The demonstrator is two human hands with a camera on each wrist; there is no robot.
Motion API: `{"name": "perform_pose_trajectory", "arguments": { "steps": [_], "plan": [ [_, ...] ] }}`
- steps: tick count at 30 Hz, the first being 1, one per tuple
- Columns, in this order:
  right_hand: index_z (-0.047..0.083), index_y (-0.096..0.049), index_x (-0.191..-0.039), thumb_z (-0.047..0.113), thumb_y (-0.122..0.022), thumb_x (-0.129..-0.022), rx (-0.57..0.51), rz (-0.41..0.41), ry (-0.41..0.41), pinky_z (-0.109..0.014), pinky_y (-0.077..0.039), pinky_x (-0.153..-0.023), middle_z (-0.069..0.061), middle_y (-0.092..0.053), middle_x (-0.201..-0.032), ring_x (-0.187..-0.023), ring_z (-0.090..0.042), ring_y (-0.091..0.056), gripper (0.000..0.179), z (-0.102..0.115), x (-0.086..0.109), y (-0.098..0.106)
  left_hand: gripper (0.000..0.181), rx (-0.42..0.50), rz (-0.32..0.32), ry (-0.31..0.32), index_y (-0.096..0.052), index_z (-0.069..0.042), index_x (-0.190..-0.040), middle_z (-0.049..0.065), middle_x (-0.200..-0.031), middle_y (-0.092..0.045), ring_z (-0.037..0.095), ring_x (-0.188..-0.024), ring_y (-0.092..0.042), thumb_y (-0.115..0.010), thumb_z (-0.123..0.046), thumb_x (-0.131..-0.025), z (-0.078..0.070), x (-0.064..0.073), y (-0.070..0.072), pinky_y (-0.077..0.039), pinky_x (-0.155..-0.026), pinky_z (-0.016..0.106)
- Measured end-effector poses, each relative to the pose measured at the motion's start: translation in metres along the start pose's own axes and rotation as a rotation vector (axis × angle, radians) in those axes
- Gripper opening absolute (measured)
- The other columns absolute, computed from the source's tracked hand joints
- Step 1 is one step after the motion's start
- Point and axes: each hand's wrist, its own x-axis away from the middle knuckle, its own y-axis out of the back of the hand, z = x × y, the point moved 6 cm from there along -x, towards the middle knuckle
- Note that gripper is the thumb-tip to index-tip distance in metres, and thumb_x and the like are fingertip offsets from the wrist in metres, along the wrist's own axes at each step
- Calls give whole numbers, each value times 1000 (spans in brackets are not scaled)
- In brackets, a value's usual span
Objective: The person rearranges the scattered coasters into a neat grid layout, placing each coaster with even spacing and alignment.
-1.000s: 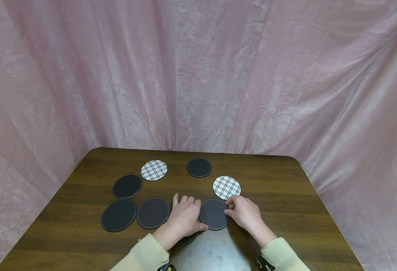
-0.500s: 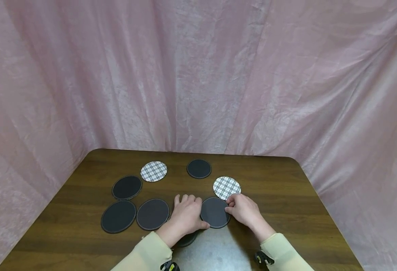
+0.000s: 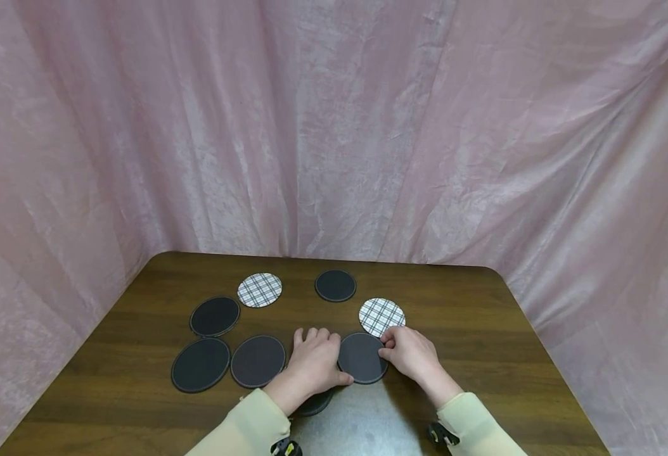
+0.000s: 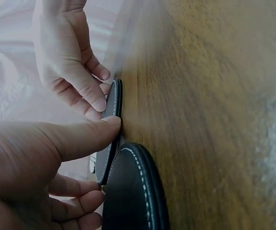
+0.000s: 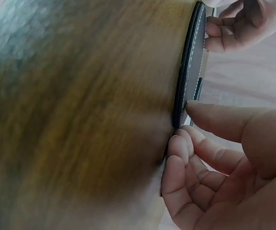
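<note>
Right hand (image 3: 412, 356): with thumb laid on the upper face and forefinger at the rim, pinches the right edge of a dark grey round coaster (image 3: 362, 358) with a pale stitched border; in the right wrist view, bends the other fingers inward, bunched closely below the thumb. Left hand (image 3: 311, 364): palm down, fingers relaxed and a little spread, thumb held apart from them; touches the near-left rim of the same coaster with the thumb tip, reaches along the far-left side with the fingers; cannot tell how many of these meet the edge. Between both hands, then, on the near half of the wood-grain table (image 3: 454, 304), the dark grey round coaster; seen almost edge-on from each wrist; cannot tell whether flat on the wood or slightly raised.

Just beyond, touching or nearly so, a white plaid coaster (image 3: 382, 316); farther back, a small-looking black coaster (image 3: 336, 285); below the left hand, partly covered, a dark stitched coaster (image 3: 315, 405); to the left of that hand, a brownish-black coaster (image 3: 258, 361), with a left-hand black coaster (image 3: 200, 365) just beside; behind these, an upper-left black coaster (image 3: 215, 316) and, near it, a second plaid coaster (image 3: 260, 290); behind the table, a pink curtain (image 3: 334, 126).
</note>
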Motion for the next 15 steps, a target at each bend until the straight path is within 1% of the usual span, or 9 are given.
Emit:
{"name": "perform_pose_trajectory", "arguments": {
  "steps": [1, 2, 4, 8, 9, 12, 15],
  "plan": [
    [19, -79, -98, 23, -92, -89, -3, 4, -5, -43, -53, -71, 9, -72, -86, -81, -13, -67, 16, 6, 4, 7, 76, 9, 5, 4, -73, -4, -124, 14, -115, -68, 38, -118, -61, -98, -59, -78, 1, 0, 0, -37, -114, 70],
    [20, -79, -98, 25, -91, -90, 1, -2, 2, -44, -53, -71, 10, -72, -86, -81, -12, -67, 15, 7, 5, 9, 75, 17, 7, 10, -73, -5, -125, 13, -115, -68, 38, -118, -61, -96, -60, -79, 2, -1, 1, -38, -113, 70],
    [19, -80, -99, 25, -91, -91, 2, 4, -33, -46, -55, -74, 10, -73, -87, -83, -13, -68, 14, 17, 11, 24, 73, 34, 6, 18, -73, -6, -127, 12, -115, -68, 37, -117, -61, -93, -61, -84, 4, -2, 3, -40, -111, 67],
    [20, -80, -96, 29, -89, -92, 23, -20, -54, -45, -54, -72, 11, -73, -86, -82, -12, -67, 14, 17, 12, 38, 63, 95, -16, 29, -74, -4, -129, 12, -114, -69, 36, -112, -63, -86, -55, -94, 11, -7, 10, -45, -102, 62],
    [18, -79, -96, 25, -89, -92, 23, -17, -74, -46, -55, -74, 9, -73, -87, -83, -14, -67, 12, 21, 15, 46, 60, 112, -23, 29, -74, -4, -129, 12, -114, -70, 35, -111, -63, -85, -53, -96, 12, -9, 11, -46, -99, 61],
    [18, -78, -96, 26, -87, -92, 34, -32, -81, -46, -54, -74, 9, -71, -86, -83, -15, -66, 13, 17, 11, 53, 52, 160, -46, 31, -75, -3, -128, 12, -112, -71, 35, -109, -64, -84, -45, -99, 16, -14, 16, -47, -94, 59],
    [14, -80, -102, 25, -85, -93, 41, -46, -92, -47, -55, -77, 7, -74, -90, -86, -18, -68, 15, 13, 6, 60, 46, 184, -60, 33, -76, -3, -126, 11, -111, -71, 35, -108, -64, -83, -40, -100, 21, -20, 18, -48, -92, 59]
  ]
}}
